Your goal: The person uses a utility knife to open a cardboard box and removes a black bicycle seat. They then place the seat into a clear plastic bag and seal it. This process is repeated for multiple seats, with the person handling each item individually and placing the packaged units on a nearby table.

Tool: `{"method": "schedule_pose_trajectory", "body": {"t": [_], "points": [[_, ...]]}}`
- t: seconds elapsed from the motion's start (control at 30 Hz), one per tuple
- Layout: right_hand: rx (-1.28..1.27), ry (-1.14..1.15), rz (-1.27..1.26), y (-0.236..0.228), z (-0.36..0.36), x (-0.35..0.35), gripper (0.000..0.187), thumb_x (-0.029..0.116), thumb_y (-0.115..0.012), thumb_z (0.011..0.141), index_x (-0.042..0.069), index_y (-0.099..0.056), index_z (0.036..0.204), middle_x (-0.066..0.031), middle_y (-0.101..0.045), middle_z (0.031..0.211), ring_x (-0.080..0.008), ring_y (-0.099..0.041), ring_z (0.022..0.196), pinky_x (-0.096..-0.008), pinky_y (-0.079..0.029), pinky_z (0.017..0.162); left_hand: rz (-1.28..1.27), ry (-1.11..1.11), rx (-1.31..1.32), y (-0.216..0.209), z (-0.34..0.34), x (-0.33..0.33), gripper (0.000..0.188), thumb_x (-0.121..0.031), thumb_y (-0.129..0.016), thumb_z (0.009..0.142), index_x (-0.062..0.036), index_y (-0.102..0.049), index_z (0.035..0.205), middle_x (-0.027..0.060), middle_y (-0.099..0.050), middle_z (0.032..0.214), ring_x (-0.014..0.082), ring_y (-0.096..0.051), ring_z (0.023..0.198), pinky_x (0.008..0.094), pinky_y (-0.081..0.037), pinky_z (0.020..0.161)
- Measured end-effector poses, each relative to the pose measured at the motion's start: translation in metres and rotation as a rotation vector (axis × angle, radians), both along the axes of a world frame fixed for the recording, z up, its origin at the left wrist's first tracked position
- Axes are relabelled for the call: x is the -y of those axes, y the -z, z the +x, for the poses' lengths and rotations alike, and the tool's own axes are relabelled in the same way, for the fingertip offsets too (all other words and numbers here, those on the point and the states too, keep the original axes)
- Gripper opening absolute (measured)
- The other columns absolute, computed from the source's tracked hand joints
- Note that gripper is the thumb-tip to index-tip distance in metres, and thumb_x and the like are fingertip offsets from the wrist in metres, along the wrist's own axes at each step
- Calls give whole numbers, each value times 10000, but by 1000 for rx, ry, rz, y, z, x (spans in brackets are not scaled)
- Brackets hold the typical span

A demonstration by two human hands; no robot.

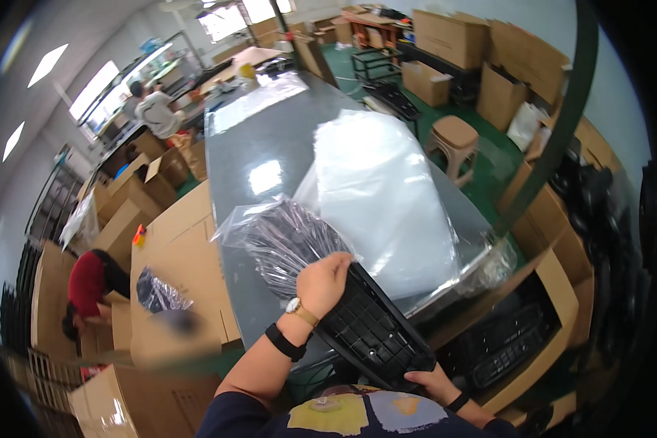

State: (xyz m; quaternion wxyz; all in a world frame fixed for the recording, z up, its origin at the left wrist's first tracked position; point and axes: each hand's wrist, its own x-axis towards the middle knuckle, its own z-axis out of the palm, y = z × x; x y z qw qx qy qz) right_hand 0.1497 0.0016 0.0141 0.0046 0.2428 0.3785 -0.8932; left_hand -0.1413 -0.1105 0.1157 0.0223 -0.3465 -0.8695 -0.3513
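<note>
A long black plastic panel [372, 332] with a ribbed grid slants across the near edge of the table in front of me. Its far part sits inside a clear plastic bag [281, 244], which is wrinkled and spread toward the upper left. My left hand [324, 283] is closed in a pinch on the bag's edge, over the panel. Lower right, my right hand [432, 382] grips the panel's near end; some of its fingers are hidden beneath. Just beyond lies a stack of clear plastic bags [379, 182] on the grey table [244, 150].
At the right stands an open carton [568, 292] with black plastic parts inside. A bagged dark part [160, 293] lies on cardboard [186, 241] to the left. A stool [452, 135] is beyond the table. One person in red [87, 283] bends among boxes; another [157, 113] stands farther back.
</note>
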Motion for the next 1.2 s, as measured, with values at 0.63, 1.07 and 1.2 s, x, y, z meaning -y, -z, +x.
{"method": "schedule_pose_trajectory", "body": {"t": [0.63, 1.07, 1.2], "points": [[137, -447, -478, -44, -82, -42, 451, 68, -551, 830, -133, -475, 1227, -267, -607, 1113, -315, -667, 931, -328, -595, 775, -23, -147, -157, -23, 63, 21, 120, -96, -555, 889, -121, -617, 989, 106, -646, 690, 252, -644, 598, 359, -487, 536], [-4, -497, -243, -34, -136, -3, 523, 69, -537, 849, -41, -379, 1335, -226, -577, 1185, -269, -649, 936, -324, -553, 798, 43, -219, 52, -28, 72, 18, 148, -116, -590, 853, -137, -619, 996, 133, -649, 765, 343, -638, 723, 413, -502, 622], [187, -512, -706, -23, -137, -30, 534, 245, -472, 887, -112, -436, 1282, -363, -540, 1178, -261, -661, 786, -266, -568, 700, -132, -191, 108, -36, 70, 64, 285, -159, -628, 831, -157, -565, 1109, 101, -615, 674, 331, -631, 689, 408, -501, 620]]}}
